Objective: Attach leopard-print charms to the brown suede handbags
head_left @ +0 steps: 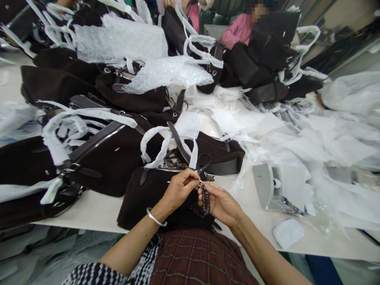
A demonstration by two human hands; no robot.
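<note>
Left hand [181, 190] and right hand [222, 204]: fingertips together, pinching one end of a chain [204, 202]; the small fitting between them is mostly covered by fingers. Dark bag [142, 206]: beneath the hands, at the table's [243, 237] near edge, partly hidden by them. Bags along the far edge: cut off by the frame. Bubble wrap [175, 73]: overlying bags, obscuring them.
</note>
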